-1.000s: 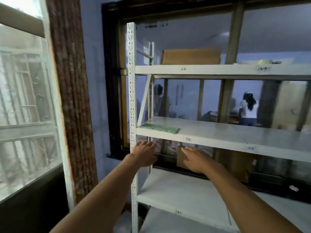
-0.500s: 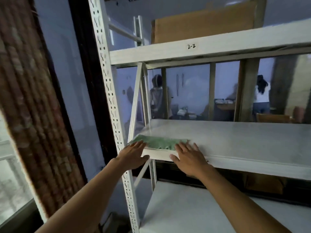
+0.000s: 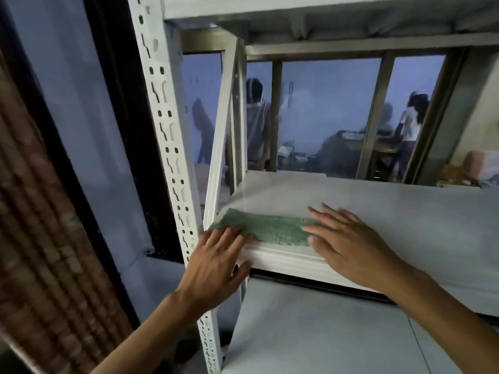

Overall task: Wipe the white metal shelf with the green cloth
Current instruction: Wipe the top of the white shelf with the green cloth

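A green cloth (image 3: 270,230) lies flat at the front left corner of the white metal shelf (image 3: 391,211). My left hand (image 3: 216,263) is spread open at the shelf's front edge, its fingertips touching the cloth's left end. My right hand (image 3: 348,241) is open with fingers apart, its fingers lying over the cloth's right end. Neither hand has closed around the cloth.
A perforated white upright post (image 3: 172,163) stands just left of my left hand. Another white shelf (image 3: 324,333) runs below and one (image 3: 324,12) above. Behind the rack is a window with people beyond it. A brick pillar (image 3: 40,238) stands at the left.
The view has moved closer to the shelf. Both hands have risen from the shelf's front edge onto the ends of the green cloth.
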